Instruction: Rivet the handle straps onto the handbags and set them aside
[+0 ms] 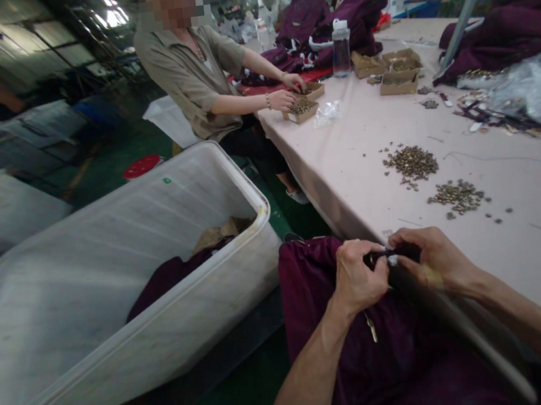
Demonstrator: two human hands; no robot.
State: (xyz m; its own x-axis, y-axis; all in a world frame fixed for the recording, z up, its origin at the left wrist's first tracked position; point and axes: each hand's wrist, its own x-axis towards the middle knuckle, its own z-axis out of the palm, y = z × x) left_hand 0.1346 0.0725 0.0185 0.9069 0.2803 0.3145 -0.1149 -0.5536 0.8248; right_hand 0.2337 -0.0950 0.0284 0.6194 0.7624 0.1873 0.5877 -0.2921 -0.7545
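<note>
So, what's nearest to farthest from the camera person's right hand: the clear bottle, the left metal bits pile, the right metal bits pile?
In the head view, from the right hand:
1. Right metal bits pile: just beyond it.
2. Left metal bits pile: a bit farther back.
3. Clear bottle: far back, leftward.

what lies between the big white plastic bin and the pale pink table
Head view: dark green floor, a co-worker's legs and grey shoe, and, nearer the camera, dark purple fabric.

The left hand (360, 277) and right hand (439, 257) nearly meet, fingers (364, 245) pinched, forearms (314, 358) angled inward.
</note>
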